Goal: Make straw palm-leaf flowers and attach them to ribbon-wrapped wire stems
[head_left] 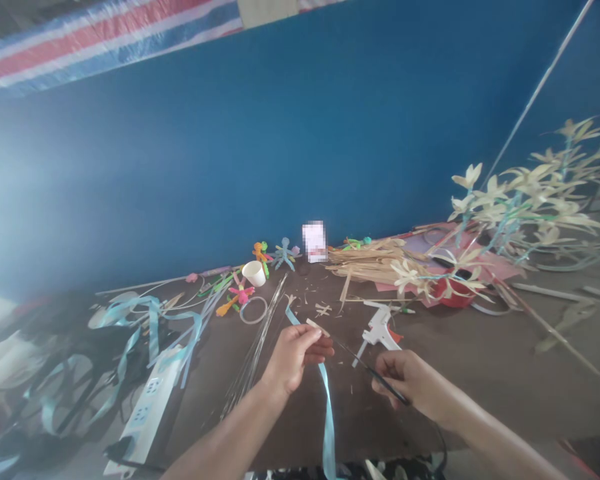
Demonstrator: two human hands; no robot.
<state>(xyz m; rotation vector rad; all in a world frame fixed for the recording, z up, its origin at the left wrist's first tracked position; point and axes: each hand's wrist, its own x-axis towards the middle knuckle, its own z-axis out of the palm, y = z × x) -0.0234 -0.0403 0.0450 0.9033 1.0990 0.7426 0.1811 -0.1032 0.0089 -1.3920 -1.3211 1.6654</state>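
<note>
My left hand (300, 353) pinches a small pale strip (318, 327), which looks like dried husk, between thumb and fingers. In my right hand (400, 380) is a slim dark-handled tool (367, 369), its thin grey end pointing at the strip; whether it is a pair of scissors I cannot tell. A light blue ribbon (328, 407) runs behind my left hand and down past the table's front edge. Just beyond my right hand lies a white glue gun (379, 327). Small pale scraps (323, 309) are scattered past my left hand.
Thin metal wires (263, 327), a white cup (254, 273) and a tape ring (253, 311) lie to the left. Further left is a power strip (153, 400). A husk bundle (370, 260) and pale flowers (530, 187) are at the right. A blue panel (280, 133) stands behind.
</note>
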